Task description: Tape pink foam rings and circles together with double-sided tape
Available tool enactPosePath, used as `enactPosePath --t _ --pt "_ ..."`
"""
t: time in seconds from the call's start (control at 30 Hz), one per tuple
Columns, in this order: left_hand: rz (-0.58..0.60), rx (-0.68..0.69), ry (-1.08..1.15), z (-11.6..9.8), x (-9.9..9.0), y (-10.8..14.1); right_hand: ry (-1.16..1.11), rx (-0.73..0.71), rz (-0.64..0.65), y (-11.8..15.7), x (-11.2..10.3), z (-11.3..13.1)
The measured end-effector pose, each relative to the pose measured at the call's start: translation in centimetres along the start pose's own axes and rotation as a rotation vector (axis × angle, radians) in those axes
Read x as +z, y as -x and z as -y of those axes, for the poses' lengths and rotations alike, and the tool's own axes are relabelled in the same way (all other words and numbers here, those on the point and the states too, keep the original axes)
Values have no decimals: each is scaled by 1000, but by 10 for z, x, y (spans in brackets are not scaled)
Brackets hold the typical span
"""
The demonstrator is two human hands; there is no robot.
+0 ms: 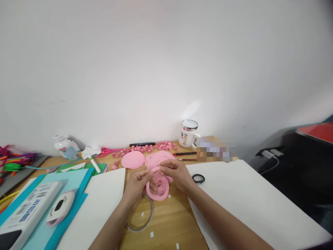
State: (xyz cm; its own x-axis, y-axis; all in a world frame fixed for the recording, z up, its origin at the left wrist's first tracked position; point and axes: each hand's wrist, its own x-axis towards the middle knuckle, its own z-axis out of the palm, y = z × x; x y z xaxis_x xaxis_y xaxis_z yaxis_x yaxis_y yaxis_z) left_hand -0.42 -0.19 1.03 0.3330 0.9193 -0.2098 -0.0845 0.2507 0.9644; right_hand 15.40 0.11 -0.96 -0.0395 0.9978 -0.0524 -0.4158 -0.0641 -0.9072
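At the centre, my left hand (136, 184) has its fingers closed on the left edge of a pink paper ring (158, 198). The thumb and forefinger of my right hand (177, 172) pinch the same pink paper near its top. A smaller pink coiled shape shows inside the ring. Just behind my hands lie pink paper circles (133, 159) and cut pink pieces (160, 157). A roll of tape (140, 228) rests on the wooden table (166, 222) below my left hand.
Small pink pieces (148, 149) lie along the wall beside a white mug (186, 137). White sheets (234, 191) flank my hands, with a black ring-shaped item (198, 178) on the right one. Blue sheets, a white box (31, 211) and a tape dispenser (61, 207) are at left.
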Motion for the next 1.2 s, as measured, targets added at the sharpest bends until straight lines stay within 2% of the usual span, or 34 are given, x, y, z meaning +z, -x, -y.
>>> enactPosePath --t 0.3,0.57,0.73,0.93,1.1,1.2 --pt "7 27 -15 -3 2 0 17 -44 13 -1 -1 -2" --pt "-10 36 -2 -2 0 -1 10 -22 29 -2 -1 -1" --pt "30 26 -16 -1 0 -2 -31 -22 8 -3 -2 -2" --pt "65 59 -15 0 1 -1 22 -50 5 -1 -1 0" --pt "68 101 -21 0 0 0 22 -41 -46 0 -1 1" --pt "50 96 -38 -1 -1 1 1 -34 -32 0 -1 2"
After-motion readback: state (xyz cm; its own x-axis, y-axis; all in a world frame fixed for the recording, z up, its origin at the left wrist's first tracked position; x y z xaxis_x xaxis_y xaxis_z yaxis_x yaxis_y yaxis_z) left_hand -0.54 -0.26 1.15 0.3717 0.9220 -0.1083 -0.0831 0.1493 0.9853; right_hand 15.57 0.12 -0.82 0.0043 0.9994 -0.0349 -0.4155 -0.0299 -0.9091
